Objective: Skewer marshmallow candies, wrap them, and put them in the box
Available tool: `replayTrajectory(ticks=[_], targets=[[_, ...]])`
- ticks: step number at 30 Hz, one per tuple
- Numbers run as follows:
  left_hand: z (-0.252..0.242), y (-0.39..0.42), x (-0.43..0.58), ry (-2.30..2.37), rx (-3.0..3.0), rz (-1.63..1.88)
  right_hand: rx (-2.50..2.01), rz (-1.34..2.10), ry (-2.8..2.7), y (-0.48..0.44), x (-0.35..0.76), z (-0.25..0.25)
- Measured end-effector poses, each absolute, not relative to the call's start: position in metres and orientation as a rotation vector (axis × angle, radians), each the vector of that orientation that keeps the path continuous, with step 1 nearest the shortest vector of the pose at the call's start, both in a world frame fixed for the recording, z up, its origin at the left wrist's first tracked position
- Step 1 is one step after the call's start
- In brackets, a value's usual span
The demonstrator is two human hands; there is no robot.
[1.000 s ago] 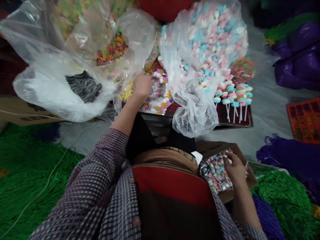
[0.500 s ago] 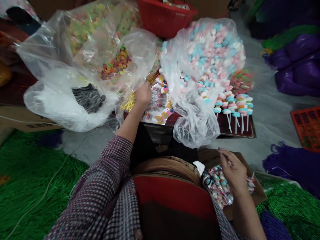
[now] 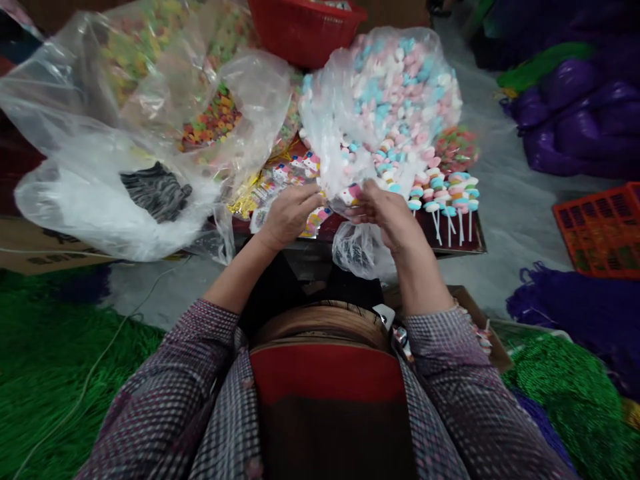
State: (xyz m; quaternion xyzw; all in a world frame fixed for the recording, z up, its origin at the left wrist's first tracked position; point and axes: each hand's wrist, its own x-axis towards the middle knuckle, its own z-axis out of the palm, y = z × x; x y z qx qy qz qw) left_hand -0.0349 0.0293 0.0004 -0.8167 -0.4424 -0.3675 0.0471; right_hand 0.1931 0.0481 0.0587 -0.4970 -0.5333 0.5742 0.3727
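Note:
In front of me, above the table's near edge, a small clear bag with a colourful print (image 3: pixel 351 194) is stretched between my hands. My right hand (image 3: pixel 387 210) has its fingers closed on the printed end. The fingers of my left hand (image 3: pixel 294 212) are pinched at the bag's other side, partly hiding it. Beneath and behind the left hand lies a pile of similar printed bags (image 3: pixel 317 219). Gold twist ties (image 3: pixel 245 197) are heaped to its left. Marshmallow skewers (image 3: pixel 457 197) on white sticks lie right of my right hand.
Large plastic sacks hold pastel marshmallows (image 3: pixel 405 87) and gummy candies (image 3: pixel 213 123). A red basin (image 3: pixel 307 30) stands at the back. A white bag with a dark bundle (image 3: pixel 157 192) sits left. A cardboard box (image 3: pixel 497 347) is by my right elbow, an orange crate (image 3: pixel 600 230) farther right.
My right hand has come up from over the cardboard box to the table and grips a printed bag. My left hand has drawn back from the pile. The view has shifted slightly.

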Motion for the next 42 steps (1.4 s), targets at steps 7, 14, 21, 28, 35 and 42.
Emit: replayTrajectory(ticks=[7, 14, 21, 28, 35, 42], targets=[[0.011, -0.003, -0.009, -1.924, -2.418, -2.153, -1.100, 1.364, -1.337, 0.043, 0.181, 0.041], [0.028, -0.014, 0.009, -2.470, -2.208, -2.964, -1.168, 1.039, -1.460, 0.027, 0.194, 0.031], [0.030, -0.016, 0.013, -2.468, -2.261, -2.441, -1.272, 1.038, -1.388, 0.007, 0.193, 0.026], [0.038, -0.019, 0.015, -2.446, -2.517, -2.106, -1.159, 1.342, -1.250, 0.007, 0.202, 0.024], [0.030, -0.015, 0.035, -2.549, -1.976, -2.774, -1.289, 0.972, -1.454, -0.002, 0.202, 0.034], [0.041, -0.017, 0.042, -2.679, -1.962, -3.105, -1.297, 1.026, -1.400, 0.005, 0.213, 0.037]])
